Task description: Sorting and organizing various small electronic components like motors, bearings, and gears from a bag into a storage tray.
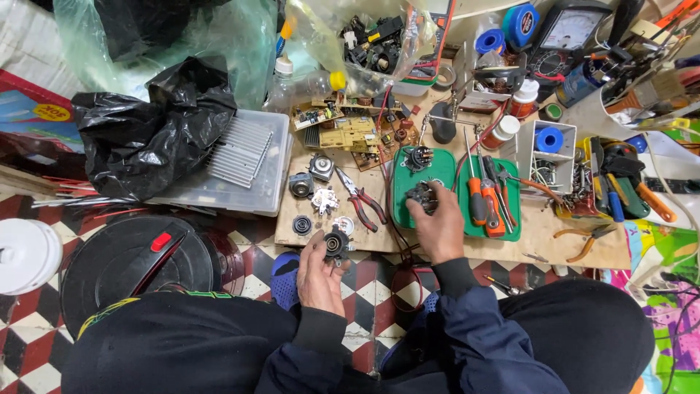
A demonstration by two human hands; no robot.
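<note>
A low wooden bench [539,233] is being shown from above, set on a checkered red, black and white floor [22,343], and it is being crowded with tools and parts. At its left end a black plastic bag [146,124] is being supported by a clear plastic bin [255,186], in which a ribbed metal heat sink [239,151] is lying. Beside the bench on the floor, a round black lidded pot [131,263] with a red button is being seen. A green tray [437,171] is lying mid-bench, with orange-handled screwdrivers [477,201] resting on its right half. Red-handled pliers [362,198] are lying just left of the tray, near several small round metal parts [323,198].

The right hand [437,230] is being rested on the green tray, its fingers curled around a dark, toothed mechanical part [423,193] that is being pressed against the tray. The left hand [319,273] is being held at the bench's near edge, closed on a small round black part [336,244], which is being gripped between thumb and fingertips just above the floor.
</note>
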